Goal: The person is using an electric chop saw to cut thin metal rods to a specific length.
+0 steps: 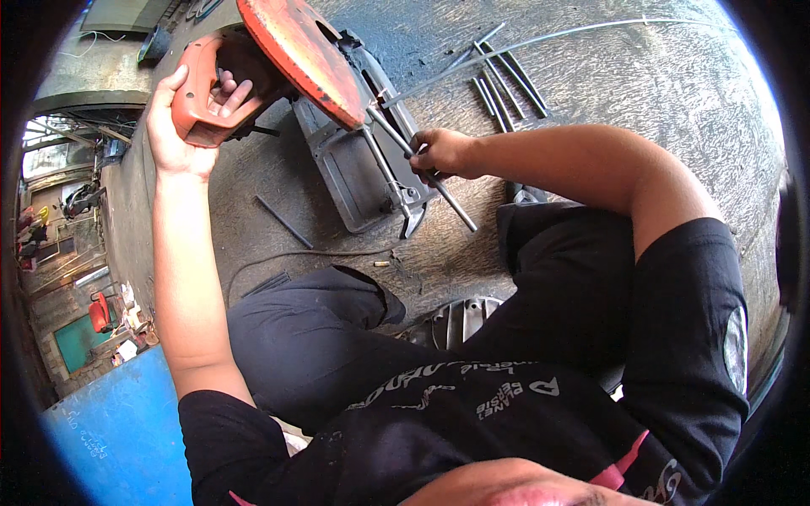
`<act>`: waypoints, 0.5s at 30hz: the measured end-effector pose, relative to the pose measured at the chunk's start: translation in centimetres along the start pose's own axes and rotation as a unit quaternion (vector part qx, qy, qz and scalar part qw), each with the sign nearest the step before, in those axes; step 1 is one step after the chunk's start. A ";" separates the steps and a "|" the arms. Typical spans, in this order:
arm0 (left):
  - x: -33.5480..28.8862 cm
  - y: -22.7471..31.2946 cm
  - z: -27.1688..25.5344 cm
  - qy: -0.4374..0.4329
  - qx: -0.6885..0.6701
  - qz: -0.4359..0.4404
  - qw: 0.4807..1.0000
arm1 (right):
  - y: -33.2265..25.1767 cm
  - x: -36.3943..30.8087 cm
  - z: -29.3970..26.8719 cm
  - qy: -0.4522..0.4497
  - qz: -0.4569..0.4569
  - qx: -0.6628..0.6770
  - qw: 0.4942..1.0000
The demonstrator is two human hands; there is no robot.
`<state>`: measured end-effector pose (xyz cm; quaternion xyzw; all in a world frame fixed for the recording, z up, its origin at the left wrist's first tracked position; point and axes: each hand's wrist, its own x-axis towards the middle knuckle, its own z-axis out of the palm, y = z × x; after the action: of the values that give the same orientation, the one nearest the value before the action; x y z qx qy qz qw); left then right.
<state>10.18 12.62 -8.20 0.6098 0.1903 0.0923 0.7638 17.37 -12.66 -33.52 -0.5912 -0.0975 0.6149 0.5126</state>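
Note:
My left hand (pixel 171 122) is wrapped around the orange D-shaped handle (pixel 197 88) of a chop saw, its fingers curled through the opening. The saw's round orange blade guard (pixel 308 55), scuffed and worn, slants above the grey metal base (pixel 350 190). To the right of the base, my right hand (pixel 443 153) is closed around a thin metal tube (pixel 456 209). The tube runs from beside the guard's lower edge down toward my knees. Where its far end meets the blade is hidden by the guard.
Several cut metal tubes (pixel 506 84) lie on the rough floor beyond my right hand. A long thin rod (pixel 582 29) stretches toward the far right. One short tube (pixel 283 222) and a cable (pixel 257 261) lie left of the base. A blue panel (pixel 126 430) stands at lower left.

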 end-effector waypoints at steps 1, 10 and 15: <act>-0.2 0.0 0.1 0.001 0.007 -0.001 1.000 | 0.0 0.1 0.0 -0.009 -0.007 0.004 1.000; -0.2 0.0 0.5 0.016 0.006 0.003 1.000 | 0.0 0.5 -0.5 0.116 -0.065 -0.136 0.982; -0.2 0.0 0.4 0.011 0.006 0.004 1.000 | -0.3 0.0 -0.4 0.132 -0.065 -0.190 0.971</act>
<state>10.16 12.19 -8.08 0.6146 0.1963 0.1008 0.7573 17.82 -12.75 -33.42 -0.7460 -0.1820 0.4673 0.4382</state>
